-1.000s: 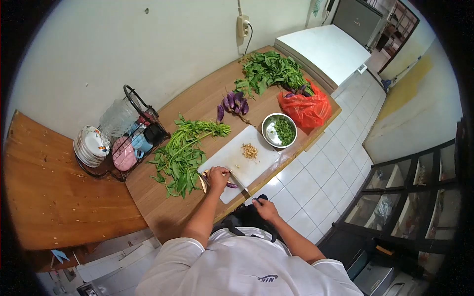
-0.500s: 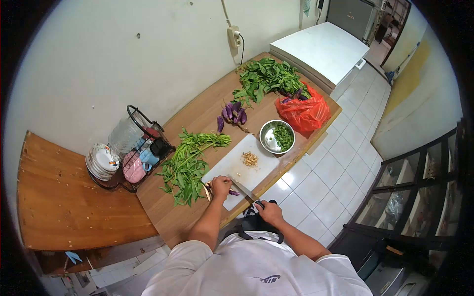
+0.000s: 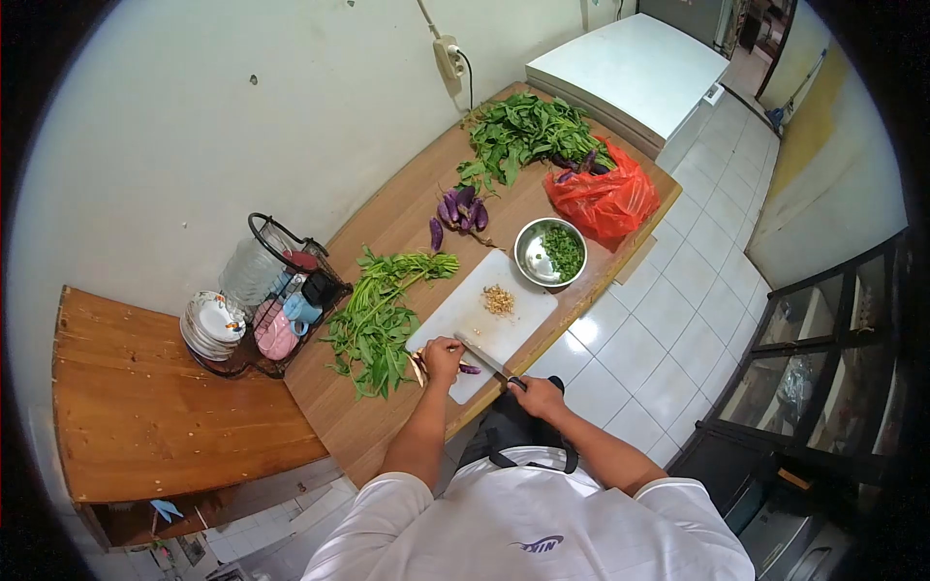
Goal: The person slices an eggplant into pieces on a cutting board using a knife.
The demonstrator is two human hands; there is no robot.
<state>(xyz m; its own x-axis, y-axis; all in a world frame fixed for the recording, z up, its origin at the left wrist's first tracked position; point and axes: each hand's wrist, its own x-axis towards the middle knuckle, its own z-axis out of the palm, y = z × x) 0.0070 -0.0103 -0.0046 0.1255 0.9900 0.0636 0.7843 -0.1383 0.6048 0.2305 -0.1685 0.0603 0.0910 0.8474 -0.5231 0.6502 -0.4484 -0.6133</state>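
My left hand (image 3: 444, 359) is closed at the near left corner of the white cutting board (image 3: 468, 307), its fingers pinched on something too small to make out. Purple and pale pieces (image 3: 469, 368) lie beside and under it. In my right hand (image 3: 537, 396) is the black handle of a knife (image 3: 489, 357); the blade lies low over the board, its tip near my left fingers. Chopped light-brown bits (image 3: 498, 300) are heaped on the board. A metal bowl (image 3: 550, 252) with chopped greens touches or nearly touches the board's far right corner.
Leafy greens (image 3: 373, 334) lie left of the board, with purple eggplants (image 3: 463, 208) beyond it. More greens (image 3: 523, 136) and a red plastic bag (image 3: 605, 201) are at the far end. A dish rack (image 3: 276, 315) stands against the wall on the left.
The knife in my right hand has swung from a steeper angle to lie across the board, with more of the blade showing. My left hand remains closed at the board's corner. The view has shifted slightly.
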